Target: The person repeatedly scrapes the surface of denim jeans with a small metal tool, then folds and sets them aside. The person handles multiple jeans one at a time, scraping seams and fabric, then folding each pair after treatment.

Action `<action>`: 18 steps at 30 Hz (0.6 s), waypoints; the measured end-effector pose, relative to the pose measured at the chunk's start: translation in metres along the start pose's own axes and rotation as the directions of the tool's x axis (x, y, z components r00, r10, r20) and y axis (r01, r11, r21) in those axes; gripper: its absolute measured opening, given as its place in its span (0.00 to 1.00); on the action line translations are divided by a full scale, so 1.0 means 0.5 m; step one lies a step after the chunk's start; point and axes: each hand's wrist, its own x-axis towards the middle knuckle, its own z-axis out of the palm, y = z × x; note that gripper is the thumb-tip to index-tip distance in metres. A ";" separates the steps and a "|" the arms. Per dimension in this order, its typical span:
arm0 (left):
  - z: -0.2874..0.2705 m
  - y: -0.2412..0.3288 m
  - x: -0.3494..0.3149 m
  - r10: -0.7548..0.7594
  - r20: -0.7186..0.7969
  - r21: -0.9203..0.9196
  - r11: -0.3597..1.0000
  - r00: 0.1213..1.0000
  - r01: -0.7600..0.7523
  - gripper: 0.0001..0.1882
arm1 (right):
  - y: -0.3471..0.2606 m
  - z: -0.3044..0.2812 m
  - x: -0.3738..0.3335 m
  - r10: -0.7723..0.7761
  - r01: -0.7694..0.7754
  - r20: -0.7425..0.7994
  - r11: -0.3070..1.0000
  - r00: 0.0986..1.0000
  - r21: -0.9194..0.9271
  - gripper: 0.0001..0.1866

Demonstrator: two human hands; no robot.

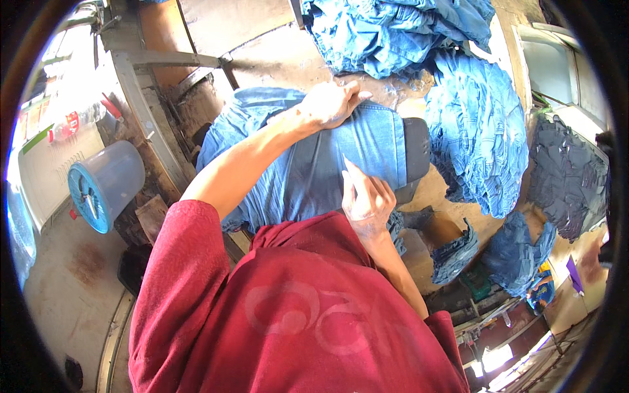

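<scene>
Blue denim garment [379, 136] lies over a dark board [417, 150], directly in front of us, its hemmed end just short of the board's black tip; the rest bunches to our left. Our left hand [331, 107] sits at the far edge, fingers bent; whether they pinch cloth we cannot tell. Our right hand [368, 202] is by the near edge, thumb and forefinger a little apart at the tips, nothing visible between them.

On handling, our judgement: keep the far hand light but steady as an anchor, work the near edge with fingertips, and draw the cloth evenly so the hem sits square to the board end. Ease wrinkles toward the bunched side rather than dragging the hem askew.

Edges and room: a denim heap [396, 36] rises beyond the left hand, and a tall denim stack [481, 134] stands close past the board's tip, so reaches that way want care. Bare tabletop [426, 180] shows between tip and stack, a narrow strip only. A wooden frame [145, 124] bounds our left.
</scene>
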 end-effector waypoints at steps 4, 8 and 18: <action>0.016 -0.011 -0.004 0.045 -0.165 -0.064 0.996 0.985 -0.057 0.14 | -0.002 0.023 -0.002 0.045 -0.044 0.044 0.998 0.998 -0.039 0.15; 0.019 -0.003 -0.011 -0.075 -0.151 -0.106 0.993 0.986 0.059 0.13 | 0.022 0.025 0.004 0.154 -0.162 -0.117 0.985 0.981 -0.059 0.18; 0.008 0.010 -0.010 -0.120 -0.112 -0.166 0.981 0.986 0.100 0.13 | 0.161 -0.006 -0.076 0.533 -0.542 -0.148 0.840 0.833 -0.022 0.19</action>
